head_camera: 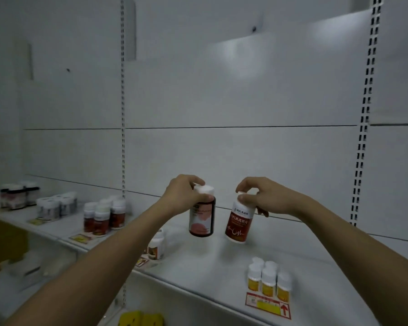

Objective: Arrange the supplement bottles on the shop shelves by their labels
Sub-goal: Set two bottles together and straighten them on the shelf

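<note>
My left hand grips a dark bottle by its white cap, and my right hand pinches the cap of a tilted white bottle. I hold both just above the shelf, near the yellow-labelled bottles.

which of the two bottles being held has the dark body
The dark bottle in the left hand; the right hand holds a white bottle with a red label.

On the shelf, 2 held bottles stand side by side in the middle. 1 bottle group is in front at right; 3 other groups are at left.
</note>
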`<state>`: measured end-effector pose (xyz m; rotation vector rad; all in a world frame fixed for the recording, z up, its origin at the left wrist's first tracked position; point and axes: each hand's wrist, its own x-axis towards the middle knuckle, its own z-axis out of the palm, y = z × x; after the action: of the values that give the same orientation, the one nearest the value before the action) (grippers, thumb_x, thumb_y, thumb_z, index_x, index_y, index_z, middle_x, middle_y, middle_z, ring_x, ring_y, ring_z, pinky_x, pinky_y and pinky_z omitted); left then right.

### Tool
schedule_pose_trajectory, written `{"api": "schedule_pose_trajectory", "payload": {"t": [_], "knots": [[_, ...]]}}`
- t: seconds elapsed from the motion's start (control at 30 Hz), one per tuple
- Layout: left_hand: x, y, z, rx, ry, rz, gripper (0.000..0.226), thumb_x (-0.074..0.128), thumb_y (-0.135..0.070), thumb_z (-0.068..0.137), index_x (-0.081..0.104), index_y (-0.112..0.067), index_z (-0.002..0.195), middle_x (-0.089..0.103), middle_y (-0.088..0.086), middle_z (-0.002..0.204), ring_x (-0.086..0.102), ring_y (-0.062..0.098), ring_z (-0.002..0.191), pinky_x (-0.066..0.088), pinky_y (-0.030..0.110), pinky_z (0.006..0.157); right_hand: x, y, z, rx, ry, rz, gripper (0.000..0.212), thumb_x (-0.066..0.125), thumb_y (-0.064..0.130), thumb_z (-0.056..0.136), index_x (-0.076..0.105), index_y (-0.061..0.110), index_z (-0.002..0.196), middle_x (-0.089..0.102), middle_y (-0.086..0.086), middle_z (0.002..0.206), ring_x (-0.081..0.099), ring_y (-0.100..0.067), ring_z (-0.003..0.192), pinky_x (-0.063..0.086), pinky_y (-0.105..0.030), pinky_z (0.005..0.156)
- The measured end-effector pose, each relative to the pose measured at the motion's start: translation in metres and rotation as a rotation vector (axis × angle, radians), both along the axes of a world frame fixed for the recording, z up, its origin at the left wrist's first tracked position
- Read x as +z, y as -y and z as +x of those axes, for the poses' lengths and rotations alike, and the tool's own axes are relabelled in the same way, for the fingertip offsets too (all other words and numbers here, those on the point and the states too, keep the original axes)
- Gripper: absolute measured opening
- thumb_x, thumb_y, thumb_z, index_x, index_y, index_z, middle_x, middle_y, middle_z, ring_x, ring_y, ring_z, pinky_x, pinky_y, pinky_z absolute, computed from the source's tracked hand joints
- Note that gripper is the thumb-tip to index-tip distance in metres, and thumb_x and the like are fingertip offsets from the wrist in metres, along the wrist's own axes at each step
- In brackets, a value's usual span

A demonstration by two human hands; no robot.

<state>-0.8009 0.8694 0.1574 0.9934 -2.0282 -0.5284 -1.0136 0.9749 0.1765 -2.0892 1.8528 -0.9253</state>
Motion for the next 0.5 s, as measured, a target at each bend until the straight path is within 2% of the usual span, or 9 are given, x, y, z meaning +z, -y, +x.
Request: {"api": "schedule_pose_trajectory", "payload": {"t": [0.1,0.27,0.4,0.5], "knots": [[0.000,0.011,0.033,0.031,-0.019,-0.007,0.055,0.082,-0.036,0.074,0.066,-0.016,0.122,0.065,0.004,0.117,0.062,0.019,0.099,0.053,0.029,0.082,0.011,0.016,0.035,0.009,-0.020,-0.078,0.016,0.059,0.028,0.092,0.060,0.024,0.107,0.058,0.006,0.113,0.059,-0.012,0.059,0.047,-0.022,0.048],[0.010,0.052,0.096,0.081,-0.037,-0.028,0.054,0.083,-0.038,0.072,0.067,-0.018,0.120,0.066,0.004,0.117,0.062,0.019,0.097,0.052,0.029,0.080,0.027,0.053,0.097,0.002,-0.065,-0.134,0.020,0.060,0.030,0.091,0.062,0.027,0.111,0.058,0.002,0.115,0.060,-0.012,0.060,0.047,-0.017,0.048],[0.025,0.094,0.158,0.066,-0.112,-0.019,0.053,0.084,-0.038,0.070,0.067,-0.021,0.117,0.065,0.003,0.112,0.063,0.020,0.098,0.057,0.040,0.085,0.037,0.097,0.152,-0.026,-0.068,-0.176,0.023,0.061,0.032,0.091,0.062,0.027,0.114,0.058,0.001,0.119,0.061,-0.011,0.063,0.046,-0.017,0.047],[0.033,0.126,0.207,0.050,-0.147,-0.007,0.051,0.084,-0.036,0.071,0.067,-0.021,0.116,0.065,0.003,0.110,0.064,0.020,0.096,0.058,0.032,0.074,0.041,0.135,0.197,-0.050,-0.070,-0.194,0.027,0.061,0.031,0.092,0.061,0.025,0.118,0.056,0.000,0.121,0.062,-0.013,0.070,0.047,-0.018,0.047]]}}
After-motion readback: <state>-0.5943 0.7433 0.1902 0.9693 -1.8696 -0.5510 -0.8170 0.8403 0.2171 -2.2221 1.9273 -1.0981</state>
